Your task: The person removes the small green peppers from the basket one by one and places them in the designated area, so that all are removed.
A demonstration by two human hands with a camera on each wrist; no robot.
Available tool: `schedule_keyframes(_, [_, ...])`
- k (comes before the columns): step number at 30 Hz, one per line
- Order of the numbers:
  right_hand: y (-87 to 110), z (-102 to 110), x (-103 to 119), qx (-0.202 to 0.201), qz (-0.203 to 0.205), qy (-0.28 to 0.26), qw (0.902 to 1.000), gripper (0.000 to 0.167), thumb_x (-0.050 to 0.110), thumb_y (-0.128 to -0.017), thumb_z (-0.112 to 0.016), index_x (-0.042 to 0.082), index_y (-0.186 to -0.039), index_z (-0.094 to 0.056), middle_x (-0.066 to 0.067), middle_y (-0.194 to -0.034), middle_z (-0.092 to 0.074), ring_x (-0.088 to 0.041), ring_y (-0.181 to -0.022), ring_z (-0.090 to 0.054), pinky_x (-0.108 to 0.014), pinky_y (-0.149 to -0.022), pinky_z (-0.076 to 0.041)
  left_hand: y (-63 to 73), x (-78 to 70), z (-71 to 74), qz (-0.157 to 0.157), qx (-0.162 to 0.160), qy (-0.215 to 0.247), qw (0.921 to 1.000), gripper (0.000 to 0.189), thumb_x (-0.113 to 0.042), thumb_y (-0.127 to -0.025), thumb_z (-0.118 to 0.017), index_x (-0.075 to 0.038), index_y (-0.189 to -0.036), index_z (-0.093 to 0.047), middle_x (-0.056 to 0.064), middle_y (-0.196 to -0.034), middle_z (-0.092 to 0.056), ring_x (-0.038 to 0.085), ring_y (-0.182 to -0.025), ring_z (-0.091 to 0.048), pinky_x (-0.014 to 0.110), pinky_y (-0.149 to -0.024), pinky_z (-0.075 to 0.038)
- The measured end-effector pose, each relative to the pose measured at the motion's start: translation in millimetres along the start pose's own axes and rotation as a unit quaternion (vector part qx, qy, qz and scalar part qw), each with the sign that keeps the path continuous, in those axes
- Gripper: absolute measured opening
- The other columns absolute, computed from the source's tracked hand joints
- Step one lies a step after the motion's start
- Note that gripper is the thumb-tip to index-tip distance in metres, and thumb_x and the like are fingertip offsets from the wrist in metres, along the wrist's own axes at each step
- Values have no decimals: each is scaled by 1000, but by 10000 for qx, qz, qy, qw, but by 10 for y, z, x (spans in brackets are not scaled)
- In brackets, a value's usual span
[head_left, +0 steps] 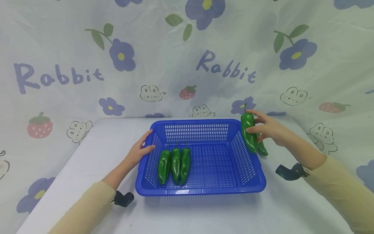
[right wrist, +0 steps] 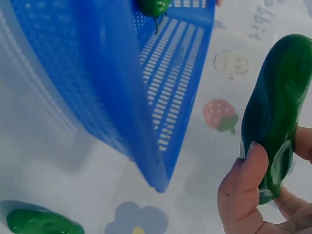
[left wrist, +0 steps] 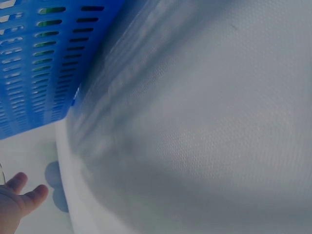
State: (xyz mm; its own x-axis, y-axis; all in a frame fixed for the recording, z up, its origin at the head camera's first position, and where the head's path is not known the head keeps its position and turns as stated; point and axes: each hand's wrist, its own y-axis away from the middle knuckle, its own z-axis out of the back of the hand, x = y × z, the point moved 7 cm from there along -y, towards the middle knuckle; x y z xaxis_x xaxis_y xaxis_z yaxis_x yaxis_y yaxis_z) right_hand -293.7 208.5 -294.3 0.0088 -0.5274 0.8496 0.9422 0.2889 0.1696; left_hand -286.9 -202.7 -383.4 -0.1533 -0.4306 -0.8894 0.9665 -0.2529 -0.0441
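A glossy green chili pepper point(head_left: 248, 131) is pinched between the thumb and fingers of my right hand point(head_left: 271, 129), stem upward, over the right rim of the blue basket point(head_left: 201, 191). The same pepper point(right wrist: 278, 102) fills the right side of the right wrist view. On the table outside the basket's right wall lies another green chili pepper point(head_left: 263, 149), partly hidden behind the held one. Inside, three green chili peppers point(head_left: 176, 165) lie side by side at the left. My left hand point(head_left: 138, 152) rests at the basket's left rim, fingers spread and fairly straight.
A white-covered table point(head_left: 201, 217) supports the basket. Behind it hangs a pale curtain point(head_left: 163, 65) printed with flowers, rabbits and strawberries. Dark devices point(head_left: 290, 171) are attached near both wrists.
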Motion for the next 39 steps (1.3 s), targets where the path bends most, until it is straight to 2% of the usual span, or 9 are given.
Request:
schedule_keyframes(8, [43,184,-169,-256,-33,411,9988,80,19,-87,-60,16,-148,-8,-31,-134,-30,-27,-87,-58,-33,-65,-55,1,8,-7,15,6,-3,10000,68,-23,-90,-49,-14,-148,-14,29,-146,-20,52,-116,-43,49,-80,-53])
schedule_keyframes(16, [26,363,-372,-399,101,497,9979,76,20,-87,-60,13,-147,-13,-31,-133,-32,-30,-95,-55,-33,-62,-55,1,10,-2,51,-11,-36,10000,68,-23,-90,-49,-14,-148,-14,28,-147,-19,53,-116,-42,50,-80,-53])
schedule_keyframes(21, [16,462,-509,-638,12,712,9954,72,22,-89,-56,10,-147,-14,-33,-134,-32,-33,-97,-54,-31,-63,-54,3,0,15,62,-69,-160,9998,68,-24,-89,-49,-14,-148,-15,26,-148,-16,52,-120,-39,53,-85,-49])
schedule_keyframes(26, [-9,545,-656,-890,-98,844,9924,72,20,-90,-54,4,-146,-11,-36,-132,-32,-41,-100,-53,-33,-64,-55,5,-32,14,41,-83,-223,9997,69,-23,-89,-49,-13,-148,-14,25,-149,-14,52,-123,-35,55,-88,-46])
schedule_keyframes(31, [-57,610,-822,-1052,-86,884,9905,72,17,-91,-53,-1,-145,-9,-39,-131,-29,-48,-104,-49,-32,-62,-55,2,-34,6,62,-70,-243,9997,70,-22,-88,-49,-12,-148,-13,26,-148,-15,52,-120,-38,54,-85,-49])
schedule_keyframes(39, [-126,638,-1066,-1388,-31,777,9873,69,18,-90,-53,2,-145,-14,-40,-134,-29,-52,-111,-43,-30,-65,-53,10,-24,24,83,-91,-241,9996,69,-24,-89,-49,-14,-148,-15,27,-147,-20,52,-116,-43,51,-82,-52])
